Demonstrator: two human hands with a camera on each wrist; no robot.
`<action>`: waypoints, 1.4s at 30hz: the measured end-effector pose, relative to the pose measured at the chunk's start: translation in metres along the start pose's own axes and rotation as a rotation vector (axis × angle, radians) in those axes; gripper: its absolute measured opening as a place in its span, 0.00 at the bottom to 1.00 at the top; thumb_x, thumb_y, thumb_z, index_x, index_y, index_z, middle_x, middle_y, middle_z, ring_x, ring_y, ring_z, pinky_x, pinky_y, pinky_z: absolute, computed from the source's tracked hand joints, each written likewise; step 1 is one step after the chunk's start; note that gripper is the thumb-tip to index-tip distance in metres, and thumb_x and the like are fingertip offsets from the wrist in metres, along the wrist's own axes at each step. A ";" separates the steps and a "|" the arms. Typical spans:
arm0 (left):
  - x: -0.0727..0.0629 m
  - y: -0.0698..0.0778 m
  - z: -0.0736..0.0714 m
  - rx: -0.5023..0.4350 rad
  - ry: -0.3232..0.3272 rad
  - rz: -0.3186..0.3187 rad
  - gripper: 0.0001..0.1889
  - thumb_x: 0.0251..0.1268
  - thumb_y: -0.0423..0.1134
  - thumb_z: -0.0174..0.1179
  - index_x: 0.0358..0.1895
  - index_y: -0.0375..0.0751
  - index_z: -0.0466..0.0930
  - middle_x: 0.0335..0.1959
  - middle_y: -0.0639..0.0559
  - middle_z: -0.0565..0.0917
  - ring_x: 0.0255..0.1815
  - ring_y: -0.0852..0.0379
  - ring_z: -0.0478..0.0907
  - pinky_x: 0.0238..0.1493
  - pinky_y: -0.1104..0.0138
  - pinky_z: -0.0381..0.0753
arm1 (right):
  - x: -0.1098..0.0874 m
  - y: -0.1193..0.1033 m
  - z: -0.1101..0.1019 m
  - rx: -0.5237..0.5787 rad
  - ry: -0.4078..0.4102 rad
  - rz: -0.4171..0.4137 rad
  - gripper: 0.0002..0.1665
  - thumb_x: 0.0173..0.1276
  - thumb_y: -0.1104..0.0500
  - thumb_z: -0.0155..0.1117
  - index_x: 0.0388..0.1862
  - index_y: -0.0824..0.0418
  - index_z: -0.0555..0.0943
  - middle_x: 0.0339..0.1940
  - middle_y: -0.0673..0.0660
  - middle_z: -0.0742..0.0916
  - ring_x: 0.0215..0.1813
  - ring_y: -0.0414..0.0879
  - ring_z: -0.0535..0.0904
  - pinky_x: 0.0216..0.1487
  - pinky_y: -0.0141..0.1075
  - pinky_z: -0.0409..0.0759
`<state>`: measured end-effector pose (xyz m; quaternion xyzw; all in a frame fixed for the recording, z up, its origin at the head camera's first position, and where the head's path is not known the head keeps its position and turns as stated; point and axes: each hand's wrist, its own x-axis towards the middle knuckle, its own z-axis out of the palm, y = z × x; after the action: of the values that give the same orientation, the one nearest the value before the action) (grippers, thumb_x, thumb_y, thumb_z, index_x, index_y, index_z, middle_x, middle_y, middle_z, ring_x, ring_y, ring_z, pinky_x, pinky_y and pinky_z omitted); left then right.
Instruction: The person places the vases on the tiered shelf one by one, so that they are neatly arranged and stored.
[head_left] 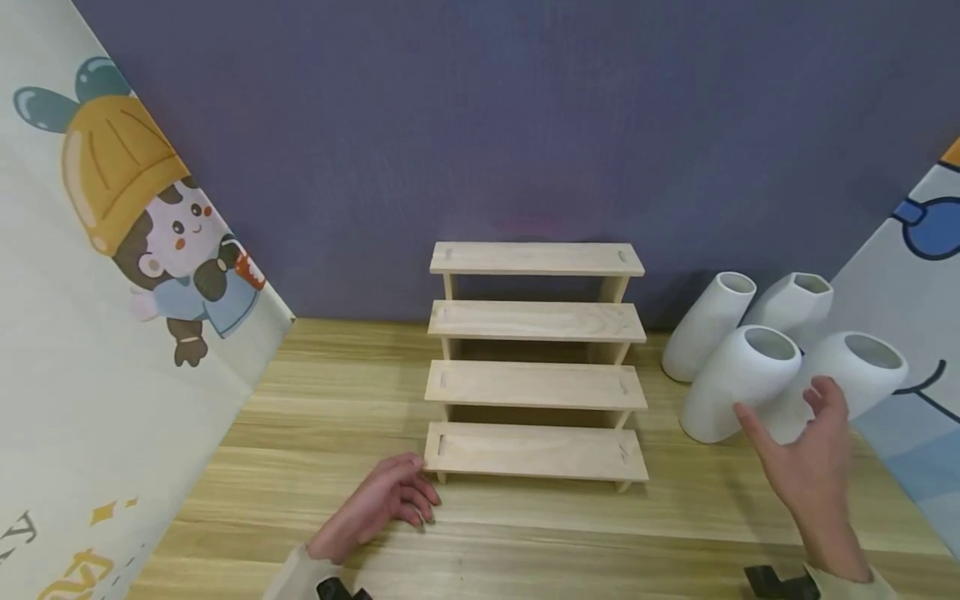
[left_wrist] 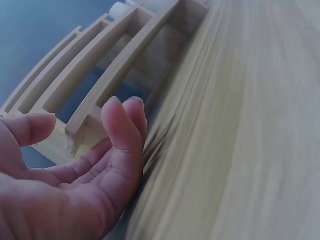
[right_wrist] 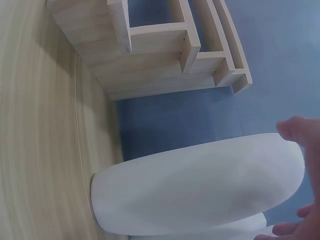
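Observation:
A pale wooden four-step stand (head_left: pixel 536 450) stands against the back panel. Beside its lower left corner is my left hand (head_left: pixel 386 502), fingers loosely curled with nothing in them; the left wrist view shows the stand's end (left_wrist: pixel 82 132) just past the fingers. On the right, my right hand (head_left: pixel 813 467) reaches up to the white vases with thumb and fingers spread apart. Nearest to it are the front left vase (head_left: pixel 731 392) and the front right vase (head_left: pixel 862 371), partly covered by the hand. In the right wrist view, the thumb overlaps the rim end of one vase (right_wrist: pixel 200 182).
Behind stand a slim round-mouthed vase (head_left: pixel 705 329) and one with an angular mouth (head_left: pixel 793 302). A dark blue panel (head_left: pixel 525 125) closes off the back. Printed white walls flank the wood-grain tabletop (head_left: pixel 330 400), the left wall (head_left: pixel 45 275) showing a cartoon figure.

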<state>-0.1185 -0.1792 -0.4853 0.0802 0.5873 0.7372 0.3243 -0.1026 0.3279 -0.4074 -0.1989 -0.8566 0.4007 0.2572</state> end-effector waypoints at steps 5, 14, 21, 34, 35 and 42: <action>0.003 -0.003 0.002 -0.038 -0.036 0.005 0.08 0.81 0.42 0.42 0.44 0.44 0.69 0.32 0.55 0.89 0.29 0.63 0.85 0.30 0.71 0.85 | 0.006 0.000 0.008 0.031 -0.035 0.026 0.54 0.63 0.53 0.71 0.80 0.56 0.50 0.81 0.65 0.62 0.81 0.61 0.59 0.78 0.58 0.58; 0.004 -0.004 0.006 -0.024 -0.055 0.019 0.12 0.81 0.42 0.43 0.42 0.43 0.74 0.33 0.56 0.88 0.28 0.65 0.84 0.29 0.73 0.84 | 0.014 0.000 0.021 0.084 -0.056 0.099 0.58 0.63 0.51 0.72 0.82 0.48 0.45 0.83 0.59 0.60 0.82 0.58 0.58 0.79 0.57 0.58; 0.005 -0.008 0.008 -0.076 -0.057 0.061 0.12 0.80 0.40 0.43 0.39 0.45 0.76 0.32 0.57 0.88 0.29 0.65 0.85 0.31 0.74 0.84 | 0.023 0.002 0.030 0.149 -0.043 0.134 0.58 0.61 0.52 0.73 0.80 0.42 0.46 0.79 0.57 0.64 0.78 0.51 0.61 0.80 0.52 0.60; 0.009 -0.015 0.008 -0.134 -0.064 0.122 0.16 0.82 0.39 0.39 0.37 0.46 0.76 0.33 0.56 0.88 0.32 0.64 0.84 0.34 0.73 0.85 | 0.032 0.006 0.046 0.177 0.071 0.164 0.63 0.54 0.51 0.79 0.79 0.36 0.48 0.74 0.55 0.69 0.69 0.49 0.67 0.72 0.40 0.66; 0.009 -0.015 0.008 -0.136 -0.067 0.126 0.16 0.82 0.39 0.38 0.37 0.46 0.77 0.33 0.56 0.88 0.32 0.64 0.84 0.34 0.74 0.85 | 0.032 0.005 0.046 0.181 0.077 0.166 0.63 0.53 0.51 0.79 0.78 0.35 0.48 0.74 0.54 0.69 0.69 0.48 0.67 0.72 0.39 0.66; 0.011 -0.017 0.008 -0.152 -0.073 0.159 0.18 0.82 0.37 0.37 0.36 0.45 0.77 0.34 0.55 0.88 0.33 0.64 0.85 0.35 0.74 0.85 | 0.033 0.008 0.053 0.206 0.131 0.161 0.65 0.49 0.51 0.82 0.77 0.35 0.50 0.70 0.47 0.71 0.67 0.44 0.68 0.65 0.31 0.66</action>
<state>-0.1165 -0.1646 -0.5015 0.1287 0.5093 0.7995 0.2911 -0.1596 0.3196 -0.4338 -0.2652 -0.7735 0.4920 0.2988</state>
